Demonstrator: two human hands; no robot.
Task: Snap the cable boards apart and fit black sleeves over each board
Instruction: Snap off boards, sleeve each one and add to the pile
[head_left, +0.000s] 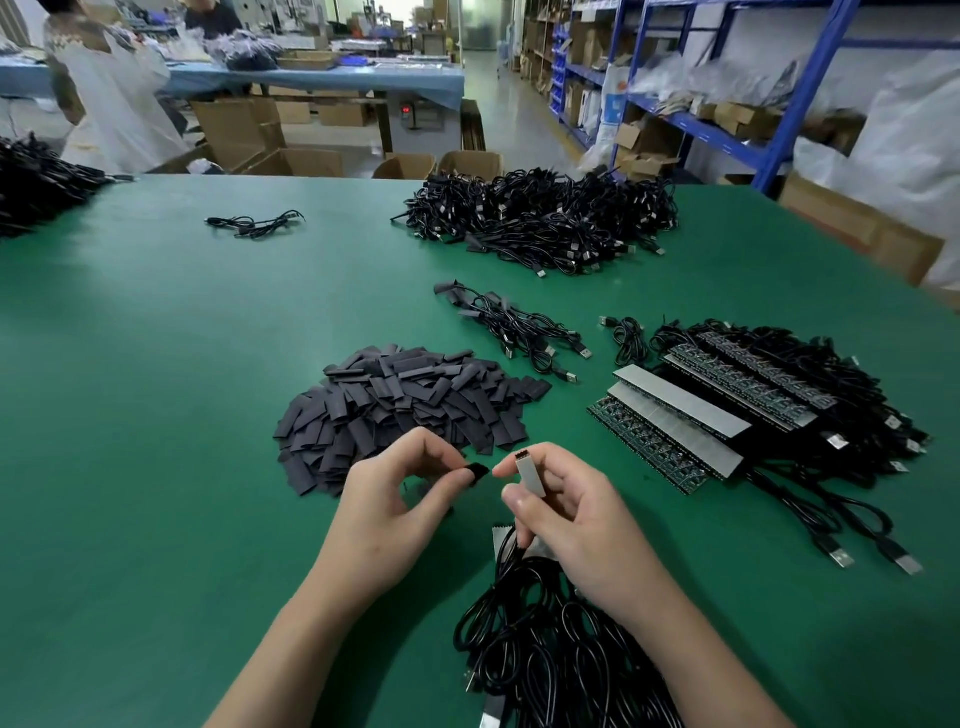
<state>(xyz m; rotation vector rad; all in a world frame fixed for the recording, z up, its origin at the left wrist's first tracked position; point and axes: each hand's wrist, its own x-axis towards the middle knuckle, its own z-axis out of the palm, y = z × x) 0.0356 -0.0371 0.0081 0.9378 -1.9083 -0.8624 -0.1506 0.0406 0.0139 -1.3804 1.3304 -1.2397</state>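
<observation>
step: sleeving, one board already snapped off | black sleeve (477, 474) pinched in left hand (395, 499) | board (530, 475) gripped in right hand (566, 514), above desk (156, 415), tips near, not touching | next: sleeve mouth to be opened, aligned, slid over board

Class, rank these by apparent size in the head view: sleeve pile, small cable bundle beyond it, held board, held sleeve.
1. sleeve pile
2. small cable bundle
3. board in the right hand
4. sleeve in the left hand; fingers partly hide it, so unsure
</observation>
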